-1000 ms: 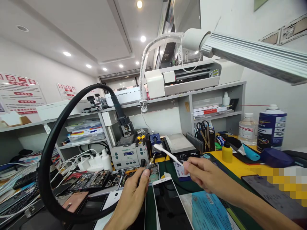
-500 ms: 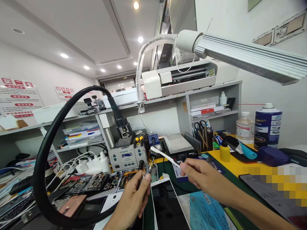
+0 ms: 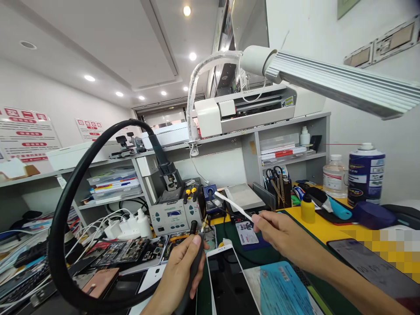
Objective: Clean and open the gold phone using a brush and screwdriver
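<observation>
The soldering iron (image 3: 194,265) is in the left hand (image 3: 179,262), above the workbench, its metal tip pointing up and away from the person. The left fingers are wrapped round the grey handle, thumb laid along it. The right hand (image 3: 278,232) pinches a white brush (image 3: 234,207) between thumb and forefinger, its head apart from the tip.

To handle these two well, the grip should stay behind the metal, since the tip may be hot; whether it is cannot be told. A light pinch far back on the brush, as here, seems wise, and the tip is best held clear of the phone (image 3: 231,275) lying just beside the left hand.

Under the phone is a green mat (image 3: 204,294), with a yellow tabletop (image 3: 323,224) to the right bearing a small yellow bottle (image 3: 307,210) and a blue spray can (image 3: 365,177). Circuit boards (image 3: 120,253) crowd the left. Behind stands a grey control box (image 3: 175,215), below grey shelves (image 3: 251,151). A lamp (image 3: 334,83) reaches across the upper right; ceiling lights shine overhead.
</observation>
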Demonstrator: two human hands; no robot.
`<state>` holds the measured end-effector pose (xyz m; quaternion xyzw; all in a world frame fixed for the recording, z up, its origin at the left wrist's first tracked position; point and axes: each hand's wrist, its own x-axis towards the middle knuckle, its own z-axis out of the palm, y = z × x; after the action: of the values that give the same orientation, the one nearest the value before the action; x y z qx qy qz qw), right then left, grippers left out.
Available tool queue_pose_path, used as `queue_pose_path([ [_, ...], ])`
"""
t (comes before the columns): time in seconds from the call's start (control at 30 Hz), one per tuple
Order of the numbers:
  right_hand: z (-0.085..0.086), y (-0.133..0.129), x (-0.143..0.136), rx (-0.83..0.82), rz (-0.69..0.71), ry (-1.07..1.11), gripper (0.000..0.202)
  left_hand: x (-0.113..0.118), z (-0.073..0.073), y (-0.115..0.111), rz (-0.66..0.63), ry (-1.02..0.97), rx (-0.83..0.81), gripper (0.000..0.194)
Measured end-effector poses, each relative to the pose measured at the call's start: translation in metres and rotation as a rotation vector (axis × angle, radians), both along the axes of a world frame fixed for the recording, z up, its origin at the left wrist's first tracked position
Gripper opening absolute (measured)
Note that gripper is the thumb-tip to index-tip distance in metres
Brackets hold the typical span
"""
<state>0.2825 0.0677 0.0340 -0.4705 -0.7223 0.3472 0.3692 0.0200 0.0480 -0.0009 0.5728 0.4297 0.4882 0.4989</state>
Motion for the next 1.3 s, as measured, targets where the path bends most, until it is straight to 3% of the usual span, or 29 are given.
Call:
queue_pose_path([
  [0.07, 0.0, -0.001, -0.001, -0.028, 0.044, -0.014, 0.047, 0.001, 0.002, -0.001, -0.013, -0.024, -0.015, 0.047],
  [0.2, -0.001, -0.002, -0.002, -0.017, -0.004, -0.022, 0.048, 0.002, 0.005, -0.003, -0.011, -0.059, -0.056, 0.047],
  [0.3, -0.002, -0.002, -0.002, -0.056, 0.063, -0.027, 0.048, 0.001, 0.004, -0.001, -0.003, -0.039, -0.041, 0.047],
  [0.43, -0.003, -0.002, -0.003, -0.002, 0.002, -0.066, 0.047, -0.001, 0.001, 0.002, 0.0, -0.006, -0.004, 0.046],
  [0.57, -0.002, -0.003, -0.006, -0.017, 0.044, -0.093, 0.047, -0.001, 0.001, 0.001, 0.018, 0.041, 0.013, 0.045],
  [0.77, 0.0, 0.002, 0.001, 0.043, -0.082, -0.155, 0.05, -0.004, 0.006, 0.001, 0.074, 0.003, 0.013, 0.046],
  [0.9, 0.01, -0.001, 0.015, -0.021, -0.006, -0.269, 0.046, -0.011, 0.008, 0.007, 0.208, -0.026, 0.014, 0.045],
  [1.07, 0.012, -0.007, 0.018, -0.203, 0.323, -0.448, 0.033, -0.015, 0.007, 0.012, 0.3, -0.056, 0.0, 0.043],
  [1.1, 0.01, -0.006, 0.016, -0.173, 0.293, -0.472, 0.033, -0.015, 0.007, 0.012, 0.302, -0.059, -0.003, 0.043],
  [1.23, 0.0, 0.0, 0.01, 0.056, -0.041, -0.467, 0.035, -0.013, 0.01, 0.01, 0.307, -0.065, -0.004, 0.041],
  [1.3, -0.002, 0.001, 0.01, -0.017, 0.076, -0.462, 0.034, -0.013, 0.011, 0.009, 0.313, -0.066, -0.002, 0.041],
])
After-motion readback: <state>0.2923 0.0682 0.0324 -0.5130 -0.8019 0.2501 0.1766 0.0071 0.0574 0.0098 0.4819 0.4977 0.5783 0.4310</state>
